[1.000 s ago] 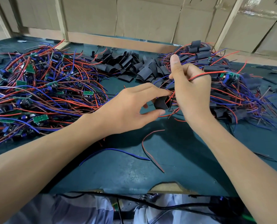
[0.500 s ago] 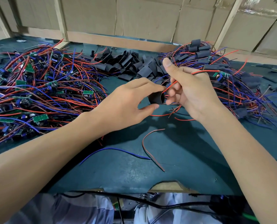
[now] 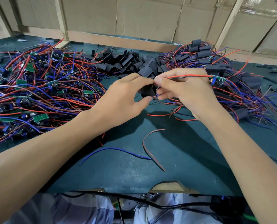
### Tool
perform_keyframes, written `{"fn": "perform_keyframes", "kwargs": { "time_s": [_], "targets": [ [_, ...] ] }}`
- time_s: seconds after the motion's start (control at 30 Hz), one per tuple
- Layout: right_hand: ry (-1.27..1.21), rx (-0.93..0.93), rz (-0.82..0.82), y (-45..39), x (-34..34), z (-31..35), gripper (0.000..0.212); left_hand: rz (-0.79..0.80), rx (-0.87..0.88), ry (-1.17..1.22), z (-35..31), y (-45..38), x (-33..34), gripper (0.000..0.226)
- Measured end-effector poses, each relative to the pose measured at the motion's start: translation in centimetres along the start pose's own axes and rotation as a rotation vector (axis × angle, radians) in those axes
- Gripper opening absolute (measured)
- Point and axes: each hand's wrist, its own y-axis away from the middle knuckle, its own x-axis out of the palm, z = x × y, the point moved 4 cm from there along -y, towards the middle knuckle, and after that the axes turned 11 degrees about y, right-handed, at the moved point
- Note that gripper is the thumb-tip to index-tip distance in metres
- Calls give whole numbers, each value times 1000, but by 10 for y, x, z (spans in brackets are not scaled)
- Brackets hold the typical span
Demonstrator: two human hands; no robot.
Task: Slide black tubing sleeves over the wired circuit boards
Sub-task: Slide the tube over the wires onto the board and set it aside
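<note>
Left hand (image 3: 125, 97) pinches one black sleeve (image 3: 146, 91) between thumb and forefinger, mouth turned toward the right. Right hand (image 3: 184, 91) pinches the red-and-black wire pair (image 3: 189, 76) right at the sleeve's opening, and the board (image 3: 217, 79) on that pair trails off past the knuckles, hanging just above the right-hand heap. The step looks like threading: get both wire ends into the mouth together, keep the sleeve squeezed open into a round, then draw it along toward the board without snagging a corner.

Count time: one sleeve in hand, one board being worked. A loose heap of empty sleeves (image 3: 134, 63) at the back, far too many to count. Unsleeved boards in the left tangle (image 3: 37, 88), dozens at a guess. Sleeved ones in the right pile (image 3: 231, 88), uncountable too. Two stray wires, blue (image 3: 115, 150) and red (image 3: 148, 146), lie on the green mat (image 3: 175, 167).
</note>
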Motion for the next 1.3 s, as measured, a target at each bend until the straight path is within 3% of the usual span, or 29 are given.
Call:
{"fn": "perform_keyframes", "kwargs": {
  "time_s": [0.23,0.6,0.87,1.13,1.2,1.3],
  "targets": [
    [-53,-74,-83,1,-3,5,1,-17,-46,11,1,0,-2,43],
    [-248,25,-44,-3,-3,4,9,-61,-67,56,0,1,-2,43],
    [-245,34,-34,-3,-3,4,12,-135,-70,98,0,1,-4,47],
    [-79,1,-31,1,9,1,17,-221,-58,86,-3,0,-12,18],
    [-91,60,-2,2,14,-1,14,-235,-83,80,-2,-1,-15,15],
    [-242,308,118,2,20,-11,24,-287,-126,94,1,-4,-20,12]
  ]
}}
